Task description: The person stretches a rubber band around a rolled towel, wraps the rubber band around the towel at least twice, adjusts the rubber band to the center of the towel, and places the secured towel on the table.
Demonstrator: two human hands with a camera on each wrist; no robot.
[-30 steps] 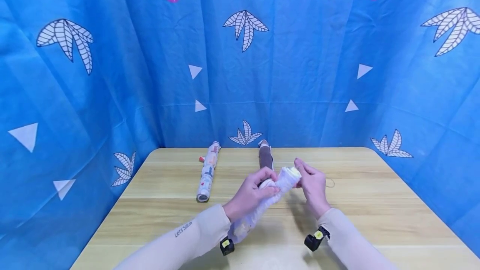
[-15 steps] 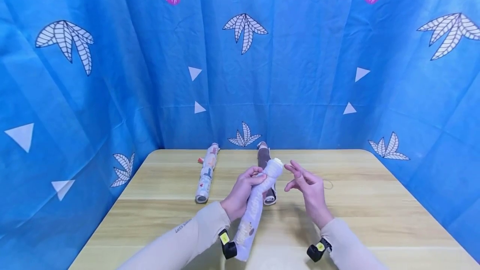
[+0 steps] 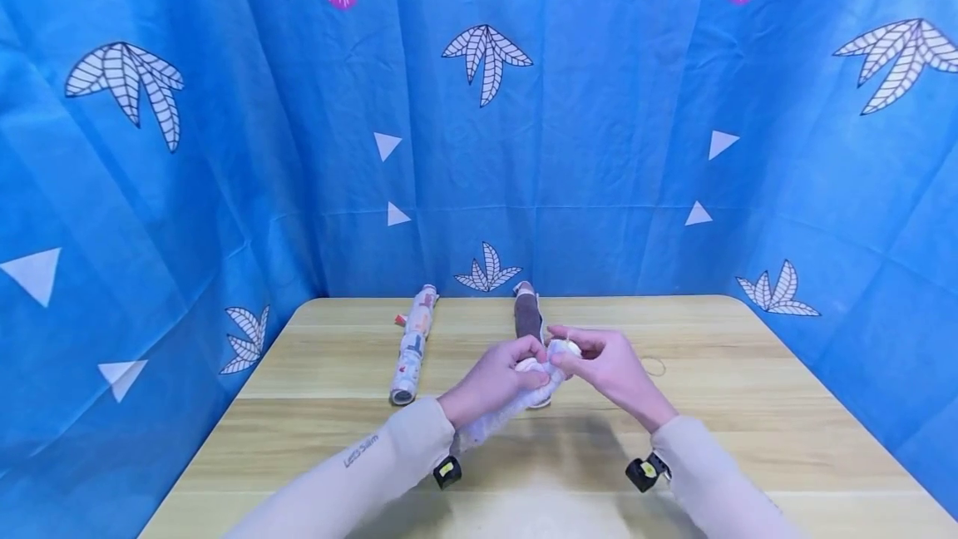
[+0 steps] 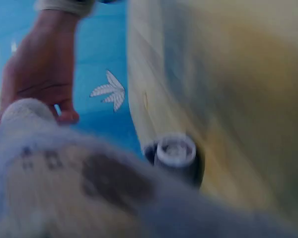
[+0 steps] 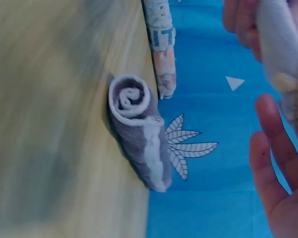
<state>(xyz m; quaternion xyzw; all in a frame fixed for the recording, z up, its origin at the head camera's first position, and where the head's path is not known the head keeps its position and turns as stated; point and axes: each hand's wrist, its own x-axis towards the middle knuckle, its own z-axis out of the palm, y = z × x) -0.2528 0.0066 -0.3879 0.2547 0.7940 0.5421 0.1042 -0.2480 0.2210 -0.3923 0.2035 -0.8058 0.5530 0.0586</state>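
Right hand (image 3: 612, 366), apart before, now pinches white roll (image 3: 494, 422).

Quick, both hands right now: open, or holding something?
Left hand: closed, holding the white rolled cloth.
Right hand: closed, pinching one end of the same white rolled cloth.

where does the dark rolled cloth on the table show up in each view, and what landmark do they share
Head: dark rolled cloth, just right of and below centre, partly hidden behind the pale cloth.
Left wrist: dark rolled cloth, right of and below centre, partly hidden.
Right wrist: dark rolled cloth, left of centre, spiral end showing.
Shared landmark: pale cloth, seen in all three.
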